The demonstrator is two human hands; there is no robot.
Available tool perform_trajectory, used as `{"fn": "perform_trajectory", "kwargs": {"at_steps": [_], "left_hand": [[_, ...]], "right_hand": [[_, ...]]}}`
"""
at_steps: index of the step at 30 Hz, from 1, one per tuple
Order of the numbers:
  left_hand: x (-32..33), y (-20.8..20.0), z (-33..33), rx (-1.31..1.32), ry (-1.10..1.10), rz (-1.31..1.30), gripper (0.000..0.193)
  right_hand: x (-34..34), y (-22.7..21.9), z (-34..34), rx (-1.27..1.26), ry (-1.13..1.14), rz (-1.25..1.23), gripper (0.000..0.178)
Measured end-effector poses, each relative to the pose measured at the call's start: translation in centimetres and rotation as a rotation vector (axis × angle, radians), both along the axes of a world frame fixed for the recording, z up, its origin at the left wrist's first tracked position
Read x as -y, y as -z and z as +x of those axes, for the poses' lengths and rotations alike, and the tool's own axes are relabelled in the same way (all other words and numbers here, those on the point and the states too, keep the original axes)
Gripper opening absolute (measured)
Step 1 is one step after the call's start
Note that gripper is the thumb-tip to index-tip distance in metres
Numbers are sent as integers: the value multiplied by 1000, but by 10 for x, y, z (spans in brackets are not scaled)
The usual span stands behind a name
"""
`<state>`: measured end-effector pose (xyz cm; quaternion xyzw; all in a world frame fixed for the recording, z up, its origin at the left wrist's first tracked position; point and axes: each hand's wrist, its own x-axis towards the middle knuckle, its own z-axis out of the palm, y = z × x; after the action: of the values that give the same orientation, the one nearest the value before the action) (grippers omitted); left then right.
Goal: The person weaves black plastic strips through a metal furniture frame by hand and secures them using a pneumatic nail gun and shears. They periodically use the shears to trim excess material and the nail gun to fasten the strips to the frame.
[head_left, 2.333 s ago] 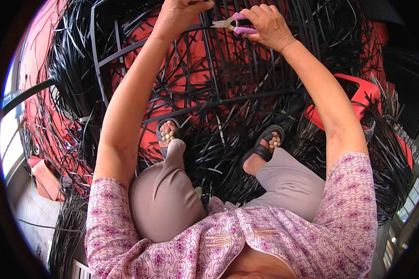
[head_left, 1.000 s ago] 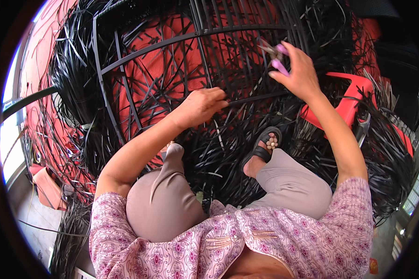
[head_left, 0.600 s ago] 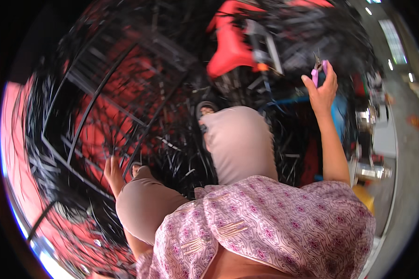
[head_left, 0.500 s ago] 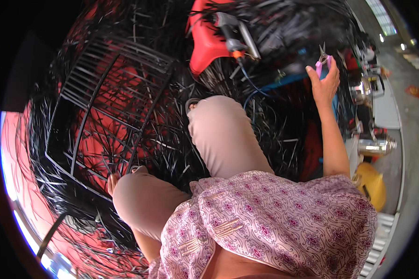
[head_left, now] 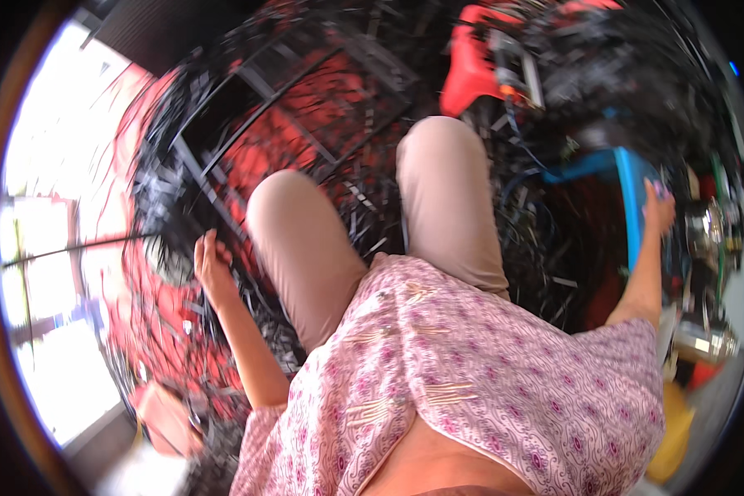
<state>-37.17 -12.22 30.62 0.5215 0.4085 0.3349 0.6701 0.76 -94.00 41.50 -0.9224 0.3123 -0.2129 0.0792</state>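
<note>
My right hand (head_left: 658,217) is closed round small scissor-like snips with purple-pink handles (head_left: 660,190), beside the upright blue edge of a box-like thing (head_left: 629,198). Their blades do not show clearly. To the left of my knees hangs my left hand (head_left: 212,269), blurred, its fingers loosely bent and a little apart, with nothing seen in them. Nearest to it are loose black strips and the near side of a black barred frame (head_left: 260,87). This frame lies tilted beyond my left knee, over a red surface strewn with strips.
A grey and black air tool (head_left: 507,62) with an orange fitting and a blue hose rests on a red plastic stool (head_left: 463,74). Heaps of black strips (head_left: 587,66) lie around. Shiny metal vessels (head_left: 704,339) and a yellow thing (head_left: 674,430) stand at the right.
My view has swung, bringing bright openings in at the left. My left hand has come out from beside my knee, away from the frame. My right hand has lowered beside the blue edge with the snips.
</note>
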Motion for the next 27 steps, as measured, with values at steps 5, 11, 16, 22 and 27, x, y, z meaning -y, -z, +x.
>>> {"fn": "perform_trajectory", "kwargs": {"at_steps": [5,11,16,22,27], "left_hand": [[62,-89,-8,207,116,178,20],[174,-128,38,112,555,40,20],[211,-127,76,2,1058,266,18],[206,-107,70,-44,1010,334,20],[190,-83,65,-83,920,209,21]], "right_hand": [[-63,-29,21,429,-298,-262,83],[-340,-49,-106,87,-1399,928,47],[-425,-32,-186,-411,-1596,1201,27],[-372,-32,-155,-59,-1250,1350,31],[-104,-65,-49,762,-1152,1826,45]]}}
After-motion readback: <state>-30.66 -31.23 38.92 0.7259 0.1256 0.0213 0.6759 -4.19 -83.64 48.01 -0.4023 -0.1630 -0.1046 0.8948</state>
